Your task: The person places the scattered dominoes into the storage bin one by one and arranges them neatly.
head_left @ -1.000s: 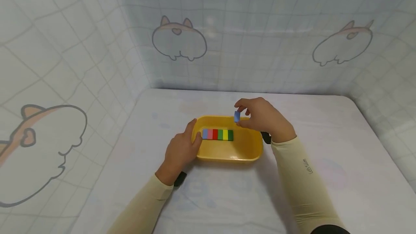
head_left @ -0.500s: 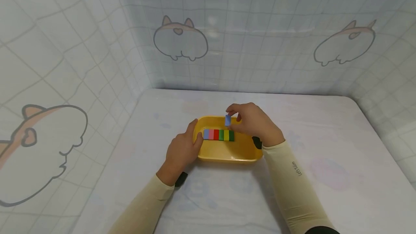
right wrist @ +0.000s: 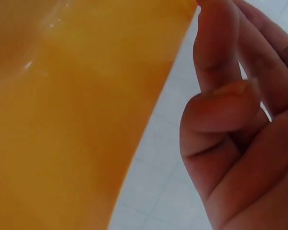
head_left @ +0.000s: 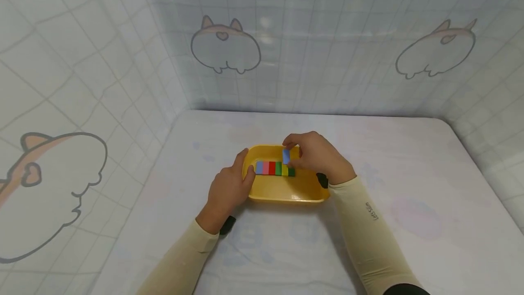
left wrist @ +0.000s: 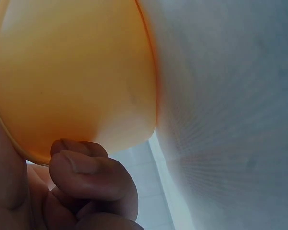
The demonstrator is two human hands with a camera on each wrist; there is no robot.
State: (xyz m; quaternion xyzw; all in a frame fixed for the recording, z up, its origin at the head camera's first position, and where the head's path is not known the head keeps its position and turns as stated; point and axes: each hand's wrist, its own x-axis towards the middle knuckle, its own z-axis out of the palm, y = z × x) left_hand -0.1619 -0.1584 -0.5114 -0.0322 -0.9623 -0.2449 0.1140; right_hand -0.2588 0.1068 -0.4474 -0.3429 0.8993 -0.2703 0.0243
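A yellow plastic tray (head_left: 292, 191) stands on the table in the head view. Inside it lies a row of small coloured blocks (head_left: 272, 168): blue, pink, red, green, yellow and dark green, side by side. My left hand (head_left: 229, 188) grips the tray's left rim, thumb over the inner side; in the left wrist view its curled fingers (left wrist: 93, 175) lie against the outer wall. Between thumb and fingertips my right hand (head_left: 318, 153) pinches a light blue block (head_left: 285, 156) over the row's right part. Whether that block touches the row, I cannot tell. The right wrist view hides it.
A pale patterned cloth covers the table (head_left: 409, 172) around the tray. White grid-patterned curtains (head_left: 327, 58) with cartoon animal prints enclose it at the back and both sides.
My right hand has carried the light blue block leftward and down, from above the tray's far rim to over the row. The left hand stays on the rim.
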